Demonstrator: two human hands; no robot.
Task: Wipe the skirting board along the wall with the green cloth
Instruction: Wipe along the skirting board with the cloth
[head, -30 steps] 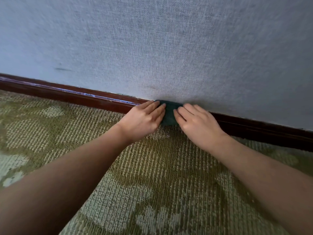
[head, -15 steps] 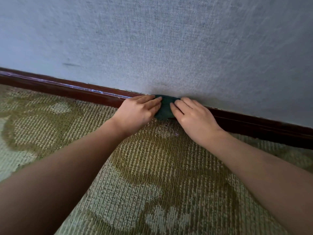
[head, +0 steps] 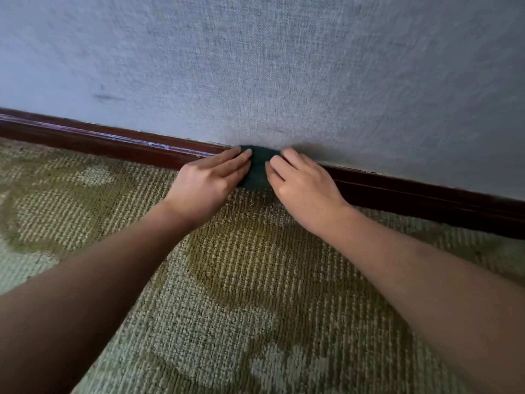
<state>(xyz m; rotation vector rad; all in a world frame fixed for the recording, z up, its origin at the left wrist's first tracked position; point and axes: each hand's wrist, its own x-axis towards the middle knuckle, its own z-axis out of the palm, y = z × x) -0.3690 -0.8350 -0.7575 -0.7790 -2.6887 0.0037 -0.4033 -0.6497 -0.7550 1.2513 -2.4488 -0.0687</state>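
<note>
A dark green cloth is pressed flat against the dark brown skirting board where the grey wall meets the carpet. My left hand lies on the cloth's left part with fingers stretched out together. My right hand covers its right part the same way. Only a narrow strip of cloth shows between the two sets of fingertips. The board runs from upper left down to the right edge.
A grey textured wall fills the top half, with a small dark mark at the left. Green patterned carpet covers the floor under my forearms.
Both hands with the cloth have slid a little along the board to the left; more board shows on the right. The hands keep the same pressing pose.
</note>
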